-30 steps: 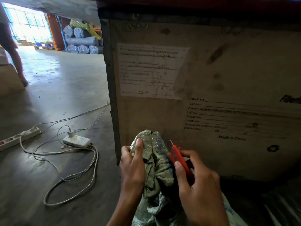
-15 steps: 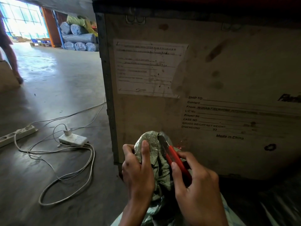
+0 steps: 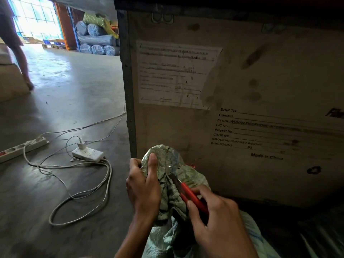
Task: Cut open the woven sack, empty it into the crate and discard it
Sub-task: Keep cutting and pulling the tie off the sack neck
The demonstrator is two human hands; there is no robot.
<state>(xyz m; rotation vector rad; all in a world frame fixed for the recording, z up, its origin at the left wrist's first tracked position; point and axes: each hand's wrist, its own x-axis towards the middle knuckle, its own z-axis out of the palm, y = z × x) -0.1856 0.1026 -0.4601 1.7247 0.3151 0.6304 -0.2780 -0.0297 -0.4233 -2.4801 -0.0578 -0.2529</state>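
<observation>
- Woven sack (image 3: pixel 168 185): pale green, crumpled, its gathered neck bunched up low in the middle of the view, right in front of the crate's lower wall.
- Left hand (image 3: pixel 144 189) is clamped round the bunched neck from the left, thumb pressed up along the fabric.
- Right hand (image 3: pixel 216 220) is closed on a red-handled cutter (image 3: pixel 189 195); the dark blade tip lies against the folds of the neck, just right of the left thumb. Whether the blade has gone into the weave cannot be told.
- The rest of the sack spreads out below both wrists to the bottom edge, with faint blue stripes on its right side.
- Crate (image 3: pixel 242 94): a tall brownish panel with a metal corner strip on its left edge, stained in several places, filling the right of the view behind the hands; its top is out of reach of the view.
- A paper label (image 3: pixel 176 75) is stuck to the panel; its lines are too blurred to read.
- Printed on the panel: "SHIP TO", "Contact", "From WUHAN FIBERHOME INTERNATIONAL…", "L/C No", "Project No", "CASE NO", "GROSS WEIGHT/NET WEIGHT", "DIMENSIONS", "93", "Made in China", and a recycling mark lower right.
- On the concrete floor to the left: a white power strip (image 3: pixel 87 153) with a plug in it, a second power strip (image 3: pixel 22 147) further left, and loose looping cables (image 3: pixel 81 194) between them and the crate.
- Far back: stacked wrapped rolls (image 3: pixel 96 38) by a bright doorway, and another person's leg (image 3: pixel 20 58) at the left edge.
</observation>
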